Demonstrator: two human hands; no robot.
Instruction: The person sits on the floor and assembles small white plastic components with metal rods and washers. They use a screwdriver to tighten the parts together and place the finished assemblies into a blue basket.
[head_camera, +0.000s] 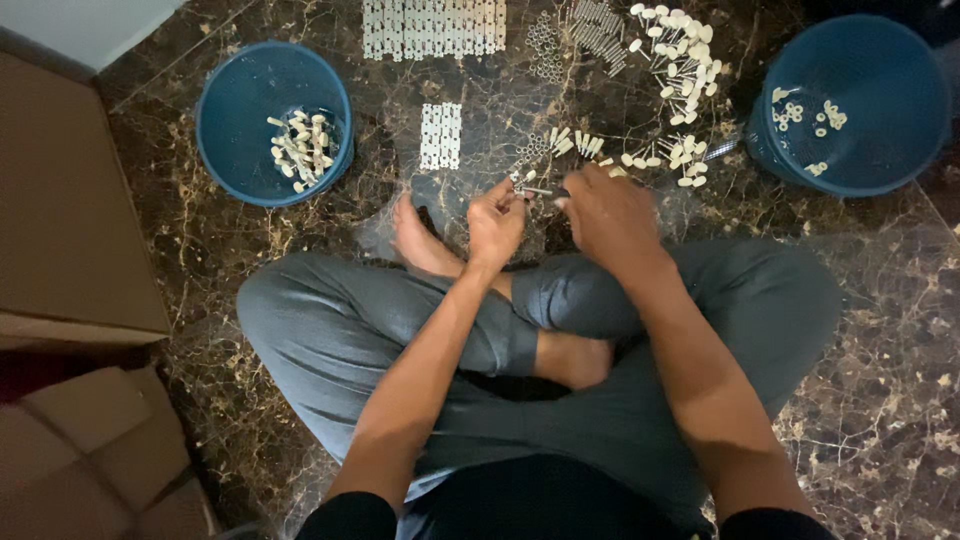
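I sit cross-legged on a dark marble floor. My left hand (496, 220) is closed around a small metal part with a pale cap (524, 184), held up in front of my foot. My right hand (608, 212) lies knuckles-up just to its right, fingers bent down toward the floor; its fingertips touch the end of that small part. Whether it holds anything else is hidden. Loose pale-capped pieces (672, 158) and small metal screws (534, 150) lie on the floor just beyond both hands.
A blue bucket (232, 120) with several capped pieces stands far left; another blue bucket (880, 150) with a few pieces stands far right. White perforated strips (432, 26) and one small strip (441, 135) lie ahead. Cardboard boxes (70, 250) stand at my left.
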